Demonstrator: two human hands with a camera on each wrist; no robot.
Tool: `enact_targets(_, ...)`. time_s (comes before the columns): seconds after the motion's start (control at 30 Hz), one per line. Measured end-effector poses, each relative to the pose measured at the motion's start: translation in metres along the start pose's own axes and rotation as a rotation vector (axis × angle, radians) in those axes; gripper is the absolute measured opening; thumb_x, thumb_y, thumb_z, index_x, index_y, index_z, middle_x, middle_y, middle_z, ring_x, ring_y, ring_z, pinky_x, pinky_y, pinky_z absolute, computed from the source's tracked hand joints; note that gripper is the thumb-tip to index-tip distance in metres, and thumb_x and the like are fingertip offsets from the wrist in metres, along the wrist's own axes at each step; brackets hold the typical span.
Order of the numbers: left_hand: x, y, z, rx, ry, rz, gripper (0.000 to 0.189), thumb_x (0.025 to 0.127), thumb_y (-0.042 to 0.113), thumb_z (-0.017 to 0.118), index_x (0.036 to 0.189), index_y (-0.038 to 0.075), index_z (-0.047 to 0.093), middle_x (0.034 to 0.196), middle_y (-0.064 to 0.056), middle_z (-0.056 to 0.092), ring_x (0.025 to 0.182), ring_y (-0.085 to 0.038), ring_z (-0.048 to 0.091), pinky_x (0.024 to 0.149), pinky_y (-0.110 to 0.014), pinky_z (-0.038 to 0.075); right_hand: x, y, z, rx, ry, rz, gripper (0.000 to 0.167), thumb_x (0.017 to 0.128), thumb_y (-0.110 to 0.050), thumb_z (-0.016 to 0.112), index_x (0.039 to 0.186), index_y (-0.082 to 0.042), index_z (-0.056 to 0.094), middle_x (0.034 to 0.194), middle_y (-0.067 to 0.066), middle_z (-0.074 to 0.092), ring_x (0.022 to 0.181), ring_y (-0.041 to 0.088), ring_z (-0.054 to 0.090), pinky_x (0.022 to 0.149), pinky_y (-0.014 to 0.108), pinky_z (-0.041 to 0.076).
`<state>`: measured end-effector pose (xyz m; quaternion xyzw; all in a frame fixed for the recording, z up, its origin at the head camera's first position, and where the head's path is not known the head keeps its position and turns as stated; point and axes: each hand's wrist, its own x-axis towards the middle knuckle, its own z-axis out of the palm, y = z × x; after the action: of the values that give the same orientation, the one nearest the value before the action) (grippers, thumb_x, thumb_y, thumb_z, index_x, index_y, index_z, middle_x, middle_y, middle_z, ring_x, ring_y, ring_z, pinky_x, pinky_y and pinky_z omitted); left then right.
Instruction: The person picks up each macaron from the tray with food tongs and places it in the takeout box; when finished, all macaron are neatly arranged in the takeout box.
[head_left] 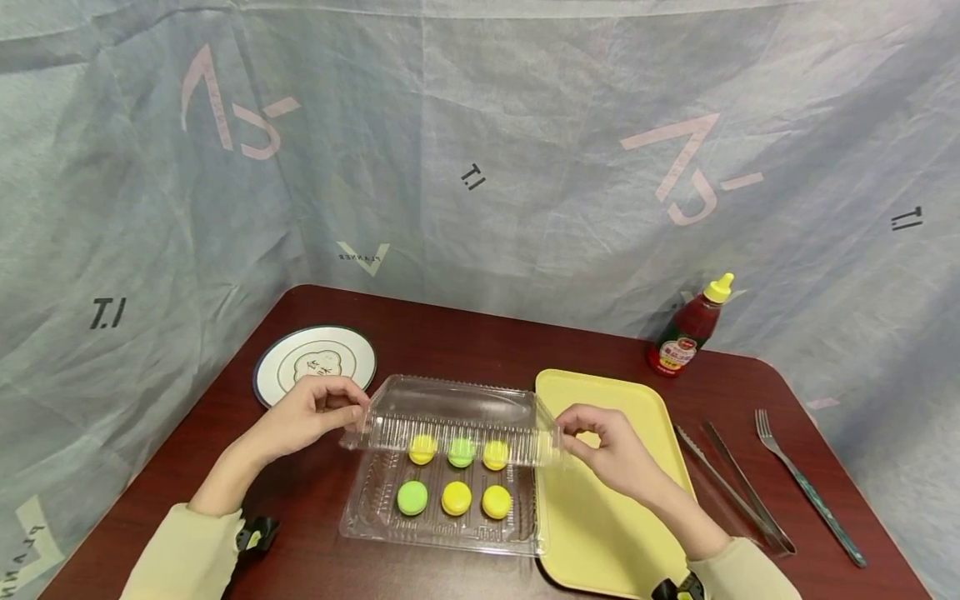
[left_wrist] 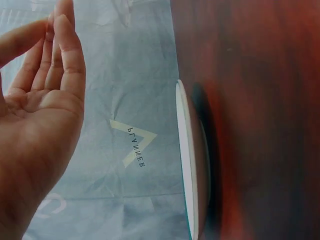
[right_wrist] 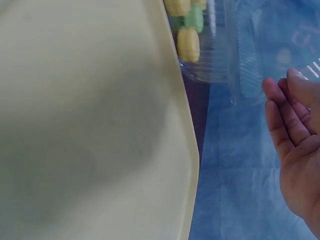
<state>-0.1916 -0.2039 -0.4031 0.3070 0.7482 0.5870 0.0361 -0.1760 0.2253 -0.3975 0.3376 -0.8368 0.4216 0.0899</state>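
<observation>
A clear plastic clamshell box (head_left: 442,543) sits mid-table, holding two rows of macarons (head_left: 456,498), several yellow and two green. Its hinged lid (head_left: 453,404) is raised, tilted over the back row, which shows through it. My left hand (head_left: 311,417) pinches the lid's left edge between thumb and fingers. At the right edge my right hand (head_left: 611,450) pinches the other corner, above the yellow tray. In the right wrist view, the right fingertips (right_wrist: 271,90) meet the clear lid. The left wrist view has the left hand (left_wrist: 45,110) with thumb and fingertips together.
The yellow tray (head_left: 615,533) lies right of the box, partly under the right forearm. Beyond it are metal tongs (head_left: 738,492), a fork (head_left: 810,492) and a red sauce bottle (head_left: 684,333). A white plate (head_left: 281,367) stands behind the left hand. Grey cloth (head_left: 525,167) hangs behind the table.
</observation>
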Motion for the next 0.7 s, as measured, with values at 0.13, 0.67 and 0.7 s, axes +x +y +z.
enact_targets(0.13,-0.006,0.0,0.004,0.014,-0.028,-0.016,0.009,0.093,-0.008,0.06,0.096,-0.004,0.067,0.08,-0.006,0.068,0.071,-0.014,0.068,0.066,-0.036,0.058,-0.007,0.0,0.005,-0.004,-0.021,-0.002,0.023,0.084,0.006,0.075,0.091,-0.015,0.07,0.086,-0.003,0.069,0.078,0.011,0.064,0.072,0.029,0.053)
enact_targets(0.67,-0.014,-0.001,0.014,0.176,-0.074,-0.142,0.007,0.091,0.004,0.071,0.091,0.011,0.069,0.075,-0.005,0.066,0.067,-0.025,0.063,0.06,-0.025,0.05,-0.02,0.0,0.023,-0.062,-0.033,-0.048,0.03,0.078,0.012,0.076,0.089,-0.015,0.068,0.084,-0.006,0.068,0.078,0.013,0.063,0.07,0.032,0.054)
enact_targets(0.7,-0.014,0.0,0.014,0.179,-0.078,-0.148,0.007,0.091,0.004,0.071,0.09,0.01,0.068,0.075,-0.005,0.065,0.067,-0.025,0.062,0.059,-0.025,0.049,-0.021,0.001,0.023,-0.064,-0.035,-0.05,0.03,0.079,0.01,0.076,0.09,-0.017,0.068,0.085,-0.007,0.068,0.079,0.012,0.063,0.07,0.033,0.054)
